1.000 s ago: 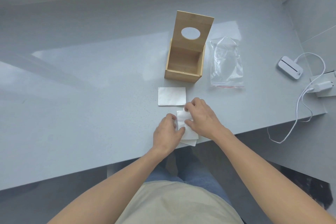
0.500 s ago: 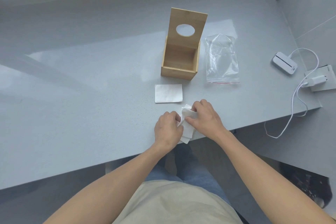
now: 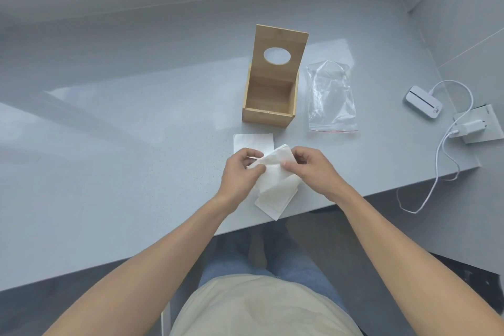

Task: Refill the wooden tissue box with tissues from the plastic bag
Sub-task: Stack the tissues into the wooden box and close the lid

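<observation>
The wooden tissue box (image 3: 268, 114) stands open on the grey counter, its lid with an oval hole tilted up at the back; its inside looks empty. A clear plastic bag (image 3: 331, 101) with a red strip lies flat to its right. My left hand (image 3: 240, 172) and my right hand (image 3: 313, 169) both pinch a white tissue (image 3: 274, 172) lifted above the counter's front edge. A stack of folded tissues (image 3: 275, 200) lies under it at the edge. One more folded tissue (image 3: 252, 142) lies flat just in front of the box, partly behind my left fingers.
A small white device (image 3: 422, 102) sits at the right with a white cable (image 3: 443, 155) running to a charger plugged into a wall socket (image 3: 480, 127) and hanging over the counter's edge. Walls close in at the back and right. My knees are below the counter's front edge.
Both hands have lifted the top tissue off the stack and pulled it apart a little; it was pressed flat on the stack before. The view has shifted slightly.
</observation>
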